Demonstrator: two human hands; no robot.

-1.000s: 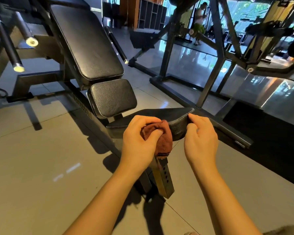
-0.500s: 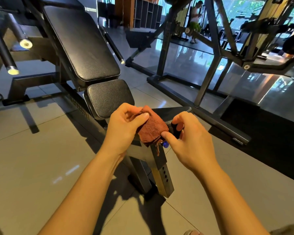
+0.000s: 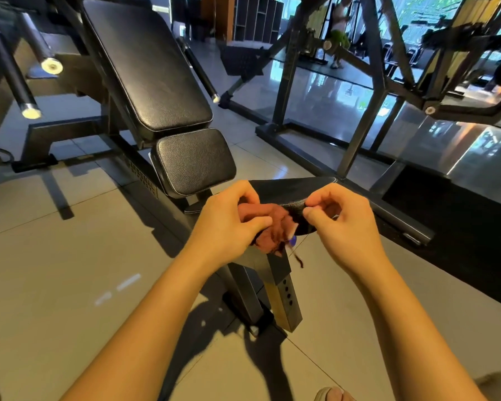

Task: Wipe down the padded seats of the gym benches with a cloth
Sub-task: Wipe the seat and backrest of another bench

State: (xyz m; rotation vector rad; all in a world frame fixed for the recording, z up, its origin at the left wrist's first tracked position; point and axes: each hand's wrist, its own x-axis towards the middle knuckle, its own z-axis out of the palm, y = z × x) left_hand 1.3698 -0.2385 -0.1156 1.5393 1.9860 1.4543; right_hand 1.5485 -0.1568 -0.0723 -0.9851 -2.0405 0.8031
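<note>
Centre of the frame, your left hand [image 3: 229, 224] curled round the bunched reddish-brown cloth [image 3: 272, 231], cloth against the front edge of the black seat pad [image 3: 289, 188], your right hand [image 3: 346, 227] just beside it, thumb and forefinger pinched together, what they nip unclear.

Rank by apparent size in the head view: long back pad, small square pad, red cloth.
Largest: long back pad.
Then: small square pad.
Smallest: red cloth, though the left hand hides part of it.
</note>
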